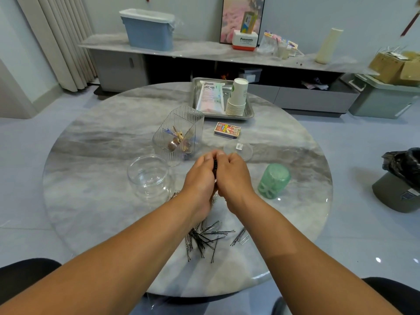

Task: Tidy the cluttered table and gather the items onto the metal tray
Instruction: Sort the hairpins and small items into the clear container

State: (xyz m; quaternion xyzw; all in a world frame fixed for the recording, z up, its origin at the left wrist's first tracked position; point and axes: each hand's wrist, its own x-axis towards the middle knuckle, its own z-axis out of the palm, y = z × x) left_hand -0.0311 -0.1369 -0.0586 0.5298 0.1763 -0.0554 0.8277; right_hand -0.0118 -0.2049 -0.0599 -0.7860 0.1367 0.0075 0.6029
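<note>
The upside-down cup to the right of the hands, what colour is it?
Green, translucent cup, seen in the head view.

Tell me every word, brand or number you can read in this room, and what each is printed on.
"Panasonic": on the red and white box on the far shelf.
Packet in the metal tray: printed characters, too blurred to read.
Small card box on the table: colourful print, unreadable.
Sticker on the clear lid: too small to read.
Yellow-green carton on the Panasonic box: unreadable.

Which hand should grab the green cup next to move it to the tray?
Probably the right hand: the green cup sits on its side, close by. The left hand would have to cross over. Both are busy holding a small dark item.
</note>
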